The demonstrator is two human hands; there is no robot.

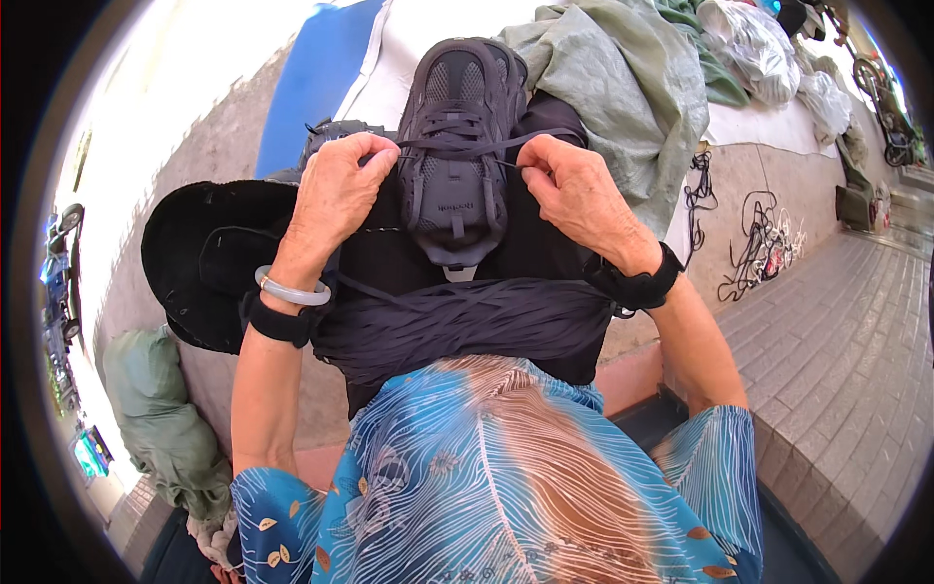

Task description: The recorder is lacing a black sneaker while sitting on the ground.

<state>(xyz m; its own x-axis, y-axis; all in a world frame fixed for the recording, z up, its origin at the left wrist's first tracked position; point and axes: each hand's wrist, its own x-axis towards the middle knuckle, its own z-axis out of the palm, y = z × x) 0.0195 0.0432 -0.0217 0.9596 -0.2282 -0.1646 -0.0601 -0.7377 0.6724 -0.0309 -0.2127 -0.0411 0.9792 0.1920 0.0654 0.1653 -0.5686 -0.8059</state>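
Note:
A dark grey-black sneaker [452, 200] rests on my lap between my hands, its toe pointing away. A dark flat shoelace [462, 148] crosses over its upper, stretched from hand to hand. At the shoe's left, my left hand [341, 185] is closed in a pinch on one side of the lace. My right hand [581, 198] pinches the other side at the shoe's right. Across my thighs lies a thick bundle of loose dark shoelaces [462, 326]. Part of another dark shoe [336, 129] shows behind my left hand.
A black rounded fabric item [199, 263] lies at the left, above a green stuffed bag [161, 419]. Green-grey sheeting [618, 88] covers the far right. Tangled cords [759, 248] lie on the ground at the right, near a tiled walkway [827, 341]. A blue sheet [311, 83] is at the back.

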